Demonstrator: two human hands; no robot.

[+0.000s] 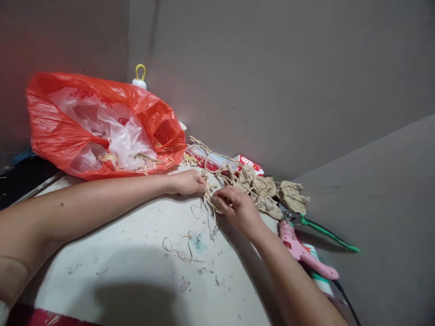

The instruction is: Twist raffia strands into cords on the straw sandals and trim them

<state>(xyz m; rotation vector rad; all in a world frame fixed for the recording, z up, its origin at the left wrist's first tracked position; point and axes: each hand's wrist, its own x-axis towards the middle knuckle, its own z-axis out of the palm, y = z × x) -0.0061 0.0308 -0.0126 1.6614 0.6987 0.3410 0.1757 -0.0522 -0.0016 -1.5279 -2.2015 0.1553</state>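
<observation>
Both hands meet over the far part of the white table (136,235). My left hand (189,182) is closed in a pinch on a braided straw cord (208,192) with loose fibre ends hanging from it. Close beside it, my right hand (238,207) is curled with thumb and fingers pinched together at the cord's loose strands. Its fingertips partly hide what they grip. Behind the right hand lies a heap of coiled straw pieces (263,186), with a twisted cord (200,144) running over them.
A red plastic bag (68,149) holding white plastic and straw scraps stands at the left. On the right lie green-handled pliers (331,234), a pink glue gun (302,253) and a white-and-green tube (321,283). Fibre scraps (183,253) dot the table. Grey walls close the back.
</observation>
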